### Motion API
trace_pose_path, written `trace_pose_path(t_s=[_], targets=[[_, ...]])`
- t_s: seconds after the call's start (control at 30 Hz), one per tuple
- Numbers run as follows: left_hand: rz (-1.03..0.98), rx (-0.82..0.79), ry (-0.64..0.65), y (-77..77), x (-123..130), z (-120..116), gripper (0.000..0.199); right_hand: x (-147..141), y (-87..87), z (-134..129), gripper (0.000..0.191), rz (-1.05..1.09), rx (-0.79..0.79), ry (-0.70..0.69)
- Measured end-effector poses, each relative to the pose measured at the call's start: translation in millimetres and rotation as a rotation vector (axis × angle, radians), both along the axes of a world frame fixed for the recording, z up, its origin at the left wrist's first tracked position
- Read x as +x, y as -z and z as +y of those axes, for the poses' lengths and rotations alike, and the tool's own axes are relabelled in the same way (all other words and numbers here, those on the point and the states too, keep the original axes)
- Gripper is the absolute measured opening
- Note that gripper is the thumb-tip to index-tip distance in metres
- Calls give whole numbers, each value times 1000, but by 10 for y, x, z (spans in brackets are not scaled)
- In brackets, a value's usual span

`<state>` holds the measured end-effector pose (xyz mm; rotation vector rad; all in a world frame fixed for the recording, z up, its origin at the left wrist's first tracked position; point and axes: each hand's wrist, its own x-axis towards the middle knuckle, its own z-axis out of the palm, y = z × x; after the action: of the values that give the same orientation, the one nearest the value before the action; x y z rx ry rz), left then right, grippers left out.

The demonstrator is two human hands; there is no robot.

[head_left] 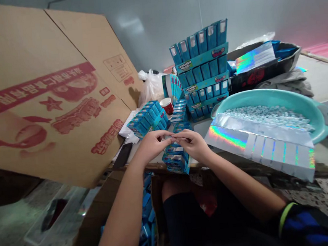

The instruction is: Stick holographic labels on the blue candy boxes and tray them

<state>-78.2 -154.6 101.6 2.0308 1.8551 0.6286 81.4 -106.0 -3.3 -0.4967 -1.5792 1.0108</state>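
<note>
left hand [154, 146] | right hand [191, 145] | grip: 2 hands together, fingertips meeting, anything pinched too small to tell | below: blue Caramelo Macizo boxes [175, 158] | right: holographic sheet [258, 149], teal basin [268, 100]

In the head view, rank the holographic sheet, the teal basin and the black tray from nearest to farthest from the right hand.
From the right hand:
1. Holographic sheet: just to the hand's right, on the table's front edge.
2. Teal basin: further right and beyond, behind the sheet.
3. Black tray: farthest, behind the basin.
</note>
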Motion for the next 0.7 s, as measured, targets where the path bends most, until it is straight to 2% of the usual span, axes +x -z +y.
trace_pose_path(t_s=[0.17, 0.3, 0.43, 0.6, 0.7], targets=[[-80, 77, -71, 69, -62, 137, 48, -86, 28, 168, 20, 47, 17, 61], [-141, 55, -126, 96, -84, 241, 51, -147, 73, 259, 25, 39, 10, 15], [-122, 22, -106, 104, -115, 327, 43, -167, 116, 317, 38, 56, -58, 4], [-225, -88, -89, 119, -155, 377, 63, -124, 121, 360, 42, 40, -84, -5], [-323, -170, -20, 132, -163, 378, 52, -95, 99, 358, 41, 19, -67, -15]])
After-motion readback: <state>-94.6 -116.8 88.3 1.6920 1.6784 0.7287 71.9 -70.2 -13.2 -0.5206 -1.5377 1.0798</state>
